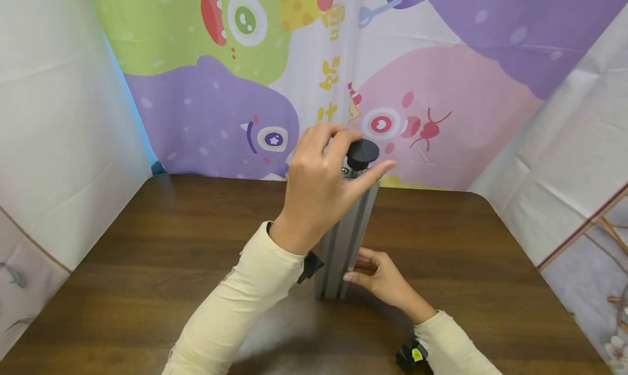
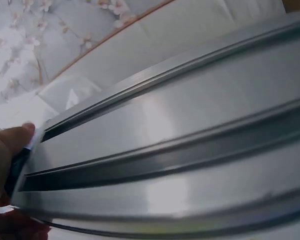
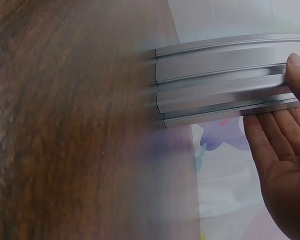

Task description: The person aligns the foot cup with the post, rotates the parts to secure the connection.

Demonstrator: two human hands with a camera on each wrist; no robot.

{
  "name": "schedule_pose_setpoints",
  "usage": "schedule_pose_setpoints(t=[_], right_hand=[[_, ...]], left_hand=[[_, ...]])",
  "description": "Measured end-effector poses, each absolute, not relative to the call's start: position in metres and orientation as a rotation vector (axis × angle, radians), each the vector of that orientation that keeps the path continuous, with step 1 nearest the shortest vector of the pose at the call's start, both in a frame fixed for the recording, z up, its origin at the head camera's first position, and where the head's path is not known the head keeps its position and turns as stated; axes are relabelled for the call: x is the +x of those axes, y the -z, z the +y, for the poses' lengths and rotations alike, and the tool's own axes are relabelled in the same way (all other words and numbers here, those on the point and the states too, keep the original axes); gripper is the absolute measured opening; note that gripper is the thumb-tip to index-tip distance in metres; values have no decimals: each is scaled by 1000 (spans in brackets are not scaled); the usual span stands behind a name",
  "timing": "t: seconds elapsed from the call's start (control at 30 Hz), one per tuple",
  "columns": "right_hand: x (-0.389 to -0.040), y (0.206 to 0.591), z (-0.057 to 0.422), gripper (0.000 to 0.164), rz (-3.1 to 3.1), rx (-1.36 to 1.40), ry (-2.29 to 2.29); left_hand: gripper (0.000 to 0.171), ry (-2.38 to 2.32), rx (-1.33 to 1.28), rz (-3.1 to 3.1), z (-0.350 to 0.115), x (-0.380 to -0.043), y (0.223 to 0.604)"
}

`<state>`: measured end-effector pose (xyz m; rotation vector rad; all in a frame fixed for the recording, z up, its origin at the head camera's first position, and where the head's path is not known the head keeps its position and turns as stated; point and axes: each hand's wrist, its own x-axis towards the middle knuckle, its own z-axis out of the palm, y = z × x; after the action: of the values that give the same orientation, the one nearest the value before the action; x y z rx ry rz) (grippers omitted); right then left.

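A silver aluminium profile (image 1: 340, 255) with long grooves stands upright on the table, leaning slightly to the right in the head view. At its upper end sits a black levelling foot (image 1: 363, 152) with a round disc. My left hand (image 1: 319, 173) is at this foot, its curled fingers against the disc's rim and its thumb stretched along the near side. Low on the profile, my right hand (image 1: 380, 277) holds it between thumb and fingers. The right wrist view shows the profile's lower end (image 3: 190, 75) against the wood, with the thumb on one face and the fingers on another.
The dark brown wooden table (image 1: 196, 244) lies under everything. Behind it hangs a cartoon-printed curtain (image 1: 221, 108), and pale cloth walls (image 1: 49, 102) close both sides. Black wrist cameras (image 1: 409, 356) are strapped below my cream sleeves (image 1: 245, 288).
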<state>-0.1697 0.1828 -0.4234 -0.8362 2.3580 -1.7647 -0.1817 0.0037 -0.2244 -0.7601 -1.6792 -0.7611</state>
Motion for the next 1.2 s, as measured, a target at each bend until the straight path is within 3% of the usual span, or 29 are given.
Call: schedule_pose_setpoints(t=[0.17, 0.47, 0.73, 0.83, 1.0, 1.2], right_hand=[[-170, 424, 183, 42, 2381, -817, 1751], [-170, 422, 184, 43, 2417, -812, 1727], [-169, 424, 184, 42, 2428, -793, 1721], [-168, 424, 183, 42, 2414, -782, 1721], [-168, 423, 183, 42, 2403, -784, 1722], [-168, 422, 183, 43, 2381, -790, 1742]], left_hand=[[31, 1029, -881, -1720, 0, -191, 227], [35, 2092, -1628, -1738, -21, -212, 220], [40, 2101, -1754, -1767, -24, -218, 221], [44, 1924, -1617, -1887, -27, -213, 219], [51, 1343, -1093, -1965, -22, -192, 219], [45, 826, -698, -1731, -2, -177, 222]])
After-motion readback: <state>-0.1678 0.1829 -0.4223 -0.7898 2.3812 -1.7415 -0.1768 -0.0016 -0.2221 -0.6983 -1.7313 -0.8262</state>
